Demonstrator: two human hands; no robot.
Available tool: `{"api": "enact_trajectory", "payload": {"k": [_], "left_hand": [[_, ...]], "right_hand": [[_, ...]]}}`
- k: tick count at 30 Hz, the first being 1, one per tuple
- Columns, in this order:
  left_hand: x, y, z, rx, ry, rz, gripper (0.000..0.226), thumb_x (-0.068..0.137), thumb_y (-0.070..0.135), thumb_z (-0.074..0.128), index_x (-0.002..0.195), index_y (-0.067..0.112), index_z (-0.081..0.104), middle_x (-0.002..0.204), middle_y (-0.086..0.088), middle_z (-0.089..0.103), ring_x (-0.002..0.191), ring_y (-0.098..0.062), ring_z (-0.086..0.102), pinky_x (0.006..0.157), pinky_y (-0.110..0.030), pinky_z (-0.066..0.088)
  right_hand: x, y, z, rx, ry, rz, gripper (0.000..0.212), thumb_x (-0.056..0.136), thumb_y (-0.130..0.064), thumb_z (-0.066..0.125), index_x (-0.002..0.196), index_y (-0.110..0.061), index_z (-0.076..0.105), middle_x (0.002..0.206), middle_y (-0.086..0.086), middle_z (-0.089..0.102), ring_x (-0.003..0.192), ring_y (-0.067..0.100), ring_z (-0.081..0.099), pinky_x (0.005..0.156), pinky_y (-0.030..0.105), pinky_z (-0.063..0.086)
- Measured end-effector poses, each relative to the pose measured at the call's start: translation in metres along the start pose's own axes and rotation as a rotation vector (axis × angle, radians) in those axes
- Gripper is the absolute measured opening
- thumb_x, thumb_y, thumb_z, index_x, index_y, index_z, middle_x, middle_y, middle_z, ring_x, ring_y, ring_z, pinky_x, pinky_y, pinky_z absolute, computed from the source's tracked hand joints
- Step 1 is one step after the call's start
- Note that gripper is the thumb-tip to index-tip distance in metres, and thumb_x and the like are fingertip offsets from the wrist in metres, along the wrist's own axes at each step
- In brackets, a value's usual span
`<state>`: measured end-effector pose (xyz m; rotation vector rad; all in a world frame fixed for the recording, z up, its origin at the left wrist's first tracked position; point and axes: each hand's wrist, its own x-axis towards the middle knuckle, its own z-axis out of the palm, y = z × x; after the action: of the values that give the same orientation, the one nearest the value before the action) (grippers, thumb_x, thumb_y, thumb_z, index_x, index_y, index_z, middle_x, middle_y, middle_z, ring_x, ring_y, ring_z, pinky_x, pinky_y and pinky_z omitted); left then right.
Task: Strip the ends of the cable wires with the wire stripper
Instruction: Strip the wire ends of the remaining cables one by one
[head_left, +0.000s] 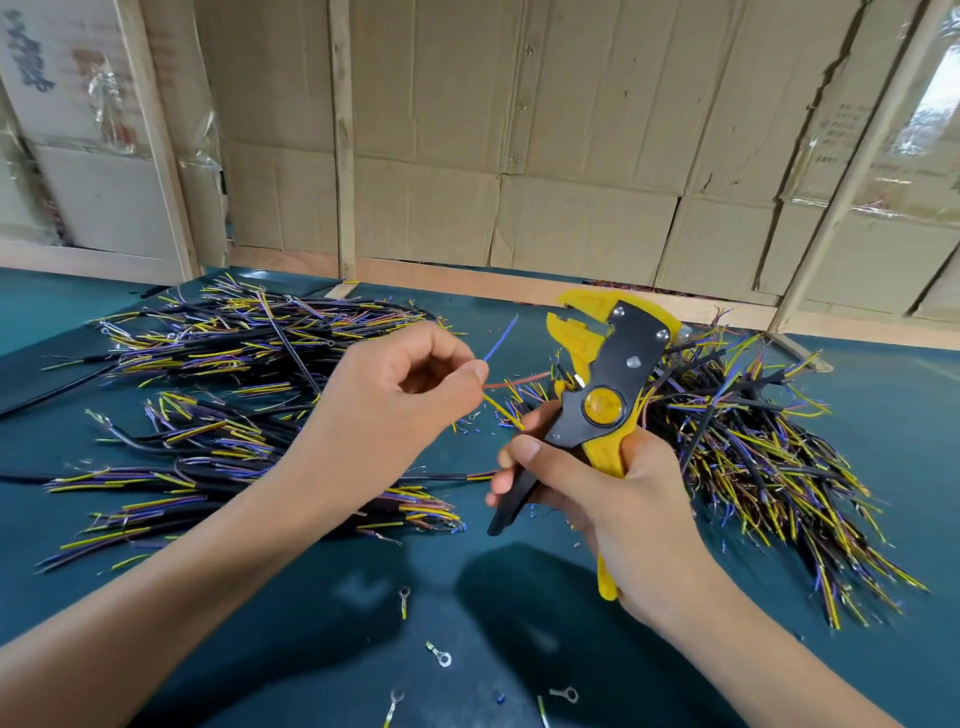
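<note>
My left hand (395, 395) pinches a cable's thin wires between thumb and forefinger: a blue wire (501, 338) and a red wire (514, 383) fan out toward the wire stripper (602, 395), which my right hand (597, 499) grips by both handles, head up, just right of the wires. They look light and floppy, so I'd pinch close behind each tip.
</note>
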<state>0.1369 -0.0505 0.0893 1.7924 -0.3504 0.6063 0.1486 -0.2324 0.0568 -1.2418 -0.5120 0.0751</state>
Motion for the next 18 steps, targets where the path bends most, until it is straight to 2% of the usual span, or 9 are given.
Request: {"api": "enact_trajectory", "payload": {"k": [2,4,10,13,16,18], "left_hand": [[0.003,0.002,-0.003,-0.028,0.034,0.013,0.012,0.082,0.027,0.064,0.073,0.018,0.063,0.051,0.016,0.048,0.047,-0.003,0.038,0.048,-0.013,0.033],[0.005,0.003,-0.008,-0.034,0.059,0.036,0.011,0.082,0.025,0.064,0.073,0.018,0.064,0.051,0.015,0.050,0.046,-0.002,0.039,0.048,-0.012,0.034],[0.008,0.000,-0.022,0.023,0.134,0.115,0.010,0.084,0.025,0.066,0.076,0.019,0.065,0.059,0.012,0.058,0.051,-0.005,0.044,0.051,-0.019,0.037],[0.010,-0.002,-0.027,0.046,0.155,0.138,0.010,0.085,0.025,0.066,0.076,0.020,0.065,0.061,0.011,0.059,0.051,-0.005,0.045,0.052,-0.017,0.038],[0.012,-0.002,-0.030,-0.008,0.146,0.134,0.011,0.085,0.023,0.067,0.075,0.023,0.066,0.059,0.012,0.057,0.049,-0.005,0.043,0.050,-0.016,0.036],[0.014,-0.004,-0.032,-0.084,0.131,0.088,0.012,0.084,0.023,0.068,0.073,0.021,0.069,0.058,0.003,0.053,0.047,-0.012,0.039,0.047,-0.020,0.033]], "right_hand": [[0.000,-0.004,-0.002,0.039,-0.071,0.051,0.008,0.084,-0.004,0.069,0.091,-0.006,0.071,0.079,0.023,0.066,0.067,0.038,0.066,0.070,0.050,0.058],[0.000,-0.008,-0.005,0.064,-0.126,0.112,0.011,0.084,-0.005,0.069,0.090,-0.011,0.074,0.081,0.024,0.067,0.068,0.038,0.067,0.069,0.050,0.059],[0.001,-0.015,-0.008,0.030,-0.240,0.233,0.011,0.083,-0.004,0.070,0.093,-0.007,0.074,0.083,0.028,0.068,0.069,0.041,0.069,0.069,0.052,0.059],[0.001,-0.016,-0.009,0.003,-0.261,0.254,0.011,0.084,-0.005,0.069,0.093,-0.005,0.074,0.083,0.028,0.067,0.069,0.041,0.068,0.069,0.054,0.059],[0.001,-0.015,-0.010,-0.013,-0.273,0.261,0.011,0.084,-0.005,0.069,0.094,-0.005,0.074,0.084,0.028,0.067,0.070,0.042,0.069,0.070,0.056,0.058],[0.000,-0.014,-0.011,-0.020,-0.278,0.255,0.012,0.084,-0.006,0.072,0.095,-0.005,0.073,0.084,0.028,0.068,0.071,0.043,0.069,0.071,0.056,0.058]]}}
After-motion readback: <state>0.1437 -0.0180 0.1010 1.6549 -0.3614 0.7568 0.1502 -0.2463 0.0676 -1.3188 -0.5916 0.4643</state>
